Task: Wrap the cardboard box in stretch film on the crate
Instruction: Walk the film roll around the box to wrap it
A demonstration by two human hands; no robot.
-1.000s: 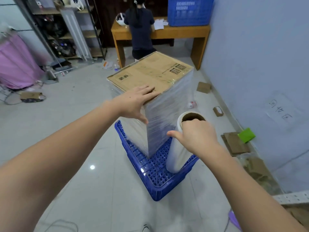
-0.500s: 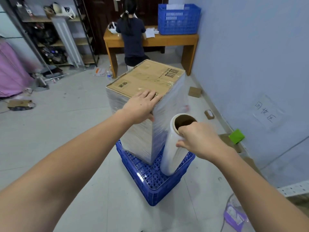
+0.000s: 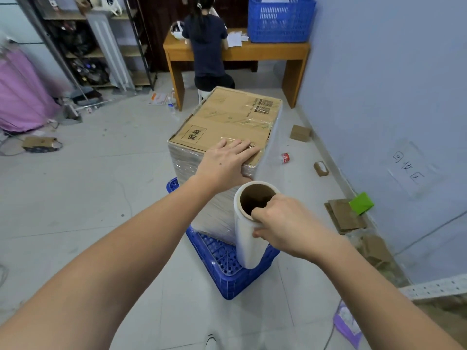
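Right now the R hand (image 3: 285,223) has its grip curled on the top rim of the film roll (image 3: 246,238), fingers inside the tube. Roll stands upright on the blue crate (image 3: 227,269) at 6 o'clock. L hand (image 3: 225,162) lies flat w/ straight fingers on the cardboard box (image 3: 227,122), mid crate, sides wrapped in film. At 12 o'clock a person sits at a wood surface (image 3: 252,50).
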